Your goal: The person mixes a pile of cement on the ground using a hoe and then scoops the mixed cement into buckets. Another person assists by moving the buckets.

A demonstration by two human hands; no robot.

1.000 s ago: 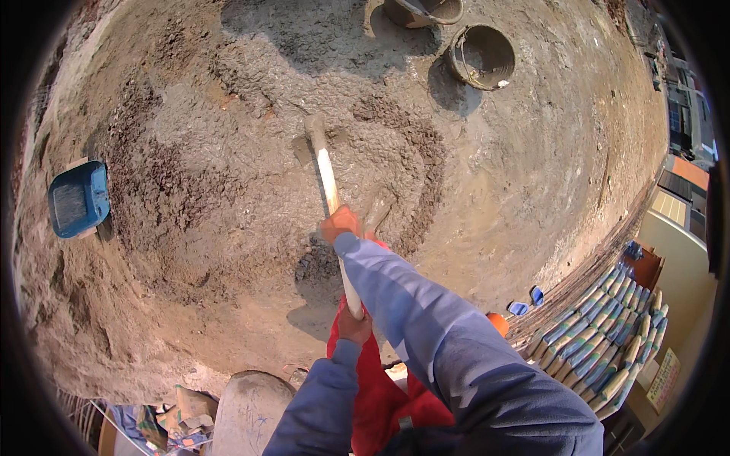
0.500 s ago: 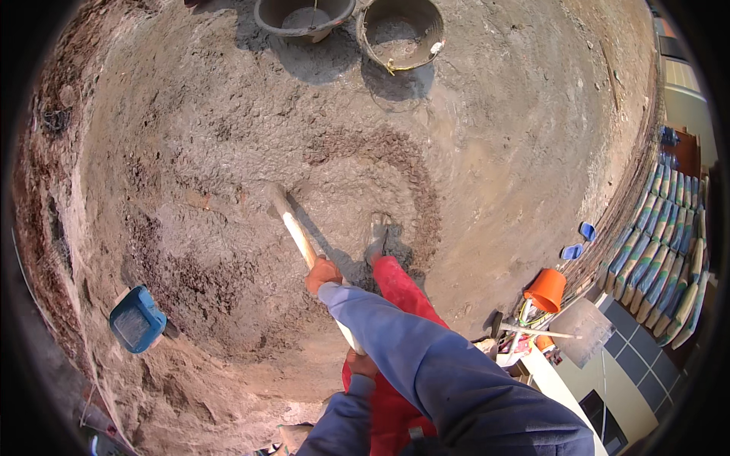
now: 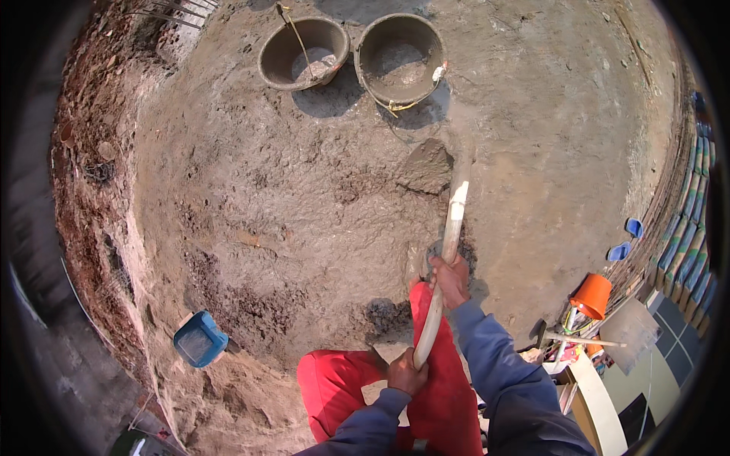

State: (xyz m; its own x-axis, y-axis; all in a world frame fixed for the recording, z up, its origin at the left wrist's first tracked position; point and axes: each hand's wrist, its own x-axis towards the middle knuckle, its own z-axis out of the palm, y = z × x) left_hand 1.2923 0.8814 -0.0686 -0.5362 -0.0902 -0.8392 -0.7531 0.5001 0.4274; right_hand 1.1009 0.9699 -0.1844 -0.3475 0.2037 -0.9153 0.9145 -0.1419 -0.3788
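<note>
Wooden handle (image 3: 431, 325), grasped by both hands (image 3: 452, 280), slants forward and slightly right, mud-grey blade (image 3: 427, 167) at its far end.

The right hand (image 3: 452, 280) is leading out front, gripping firmly! The left hand (image 3: 407, 375) is sitting lower, nearer the body, clenching too. The right arm (image 3: 498, 357) is reaching farther forward, the left arm (image 3: 372, 419) is staying bent close, and the left knee (image 3: 325, 372) is jutting outward!

there is room over the ground (image 3: 547, 205) between the long handle (image 3: 431, 321) and blue sandals (image 3: 620, 251); ahead, left bucket (image 3: 283, 53) and right bucket (image 3: 376, 57) block passage, as does the blue tub (image 3: 217, 334) leftward.
</note>
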